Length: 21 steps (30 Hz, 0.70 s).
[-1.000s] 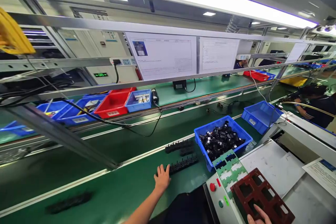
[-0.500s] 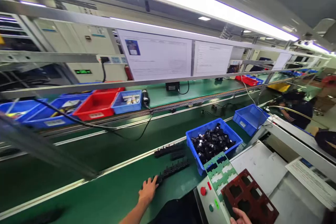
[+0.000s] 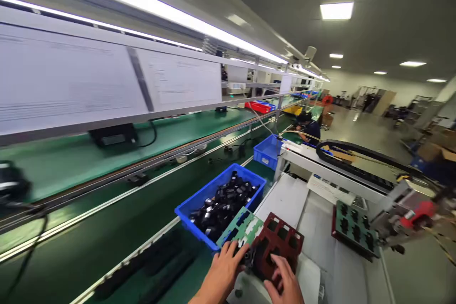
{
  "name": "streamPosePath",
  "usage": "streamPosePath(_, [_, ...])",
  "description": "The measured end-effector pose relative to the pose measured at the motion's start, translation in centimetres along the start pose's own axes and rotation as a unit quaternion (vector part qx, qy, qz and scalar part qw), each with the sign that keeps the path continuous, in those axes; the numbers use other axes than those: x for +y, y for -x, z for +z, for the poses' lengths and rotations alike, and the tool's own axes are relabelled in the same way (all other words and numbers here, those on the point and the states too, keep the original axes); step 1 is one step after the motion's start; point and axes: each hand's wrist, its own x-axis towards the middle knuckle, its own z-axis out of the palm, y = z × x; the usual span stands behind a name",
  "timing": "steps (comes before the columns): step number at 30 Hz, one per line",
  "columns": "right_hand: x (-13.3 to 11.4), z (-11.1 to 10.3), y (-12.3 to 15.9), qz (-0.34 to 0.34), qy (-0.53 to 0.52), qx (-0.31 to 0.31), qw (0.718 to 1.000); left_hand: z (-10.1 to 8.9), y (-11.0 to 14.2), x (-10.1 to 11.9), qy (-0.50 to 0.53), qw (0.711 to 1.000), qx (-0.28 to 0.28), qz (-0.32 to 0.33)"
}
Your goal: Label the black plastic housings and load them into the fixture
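Observation:
A dark red fixture tray [image 3: 281, 237] with square pockets lies on a white machine top, partly over a green and white board [image 3: 239, 228]. My left hand [image 3: 223, 270] rests at the tray's left edge, fingers curled on a small black part [image 3: 248, 257]. My right hand [image 3: 283, 279] lies on the tray's near side with fingers bent over a pocket; whether it holds anything is hidden. A blue bin [image 3: 194, 206] full of black parts sits just beyond, on the green belt.
Black strips of parts [image 3: 160, 263] lie on the green conveyor [image 3: 89, 228] to the left. A second blue bin [image 3: 265, 151] stands farther along. A green fixture [image 3: 352, 230] sits in the machine to the right. A seated person [image 3: 308, 128] works down the line.
My view has swung right along the line. My left hand left the black strips on the belt and came to the red tray beside my right hand.

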Motion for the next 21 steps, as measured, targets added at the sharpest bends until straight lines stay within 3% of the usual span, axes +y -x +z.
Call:
streamPosePath(2, [-0.3,-0.5,-1.2,-0.019,0.022,0.006,1.0,-1.2,-3.0,4.5,-0.016,0.997,-0.003,0.082])
streamPosePath(4, [0.0,-1.3,-2.2,-0.011,0.05,0.053,0.997,-1.2,-5.3,7.7,-0.033,0.99,-0.008,0.135])
streamPosePath(6, [0.7,-2.3,-2.9,0.005,0.076,0.098,0.992,-0.6,-7.0,9.9,-0.054,0.984,-0.016,0.17])
streamPosePath(9, [1.7,-3.7,-3.4,0.014,0.119,0.101,0.988,0.4,-8.4,11.7,-0.087,0.975,-0.014,0.203])
streamPosePath(14, [3.4,-6.5,-4.4,0.034,0.155,0.102,0.982,-0.4,-9.5,11.8,-0.074,0.975,-0.044,0.205])
streamPosePath(17, [5.0,-7.6,-4.9,0.059,0.172,0.106,0.978,-1.9,-10.1,10.3,-0.012,0.972,-0.076,0.222])
streamPosePath(21, [6.5,-7.3,-5.3,0.075,0.201,0.076,0.974,-3.1,-10.5,7.9,0.055,0.968,-0.08,0.23])
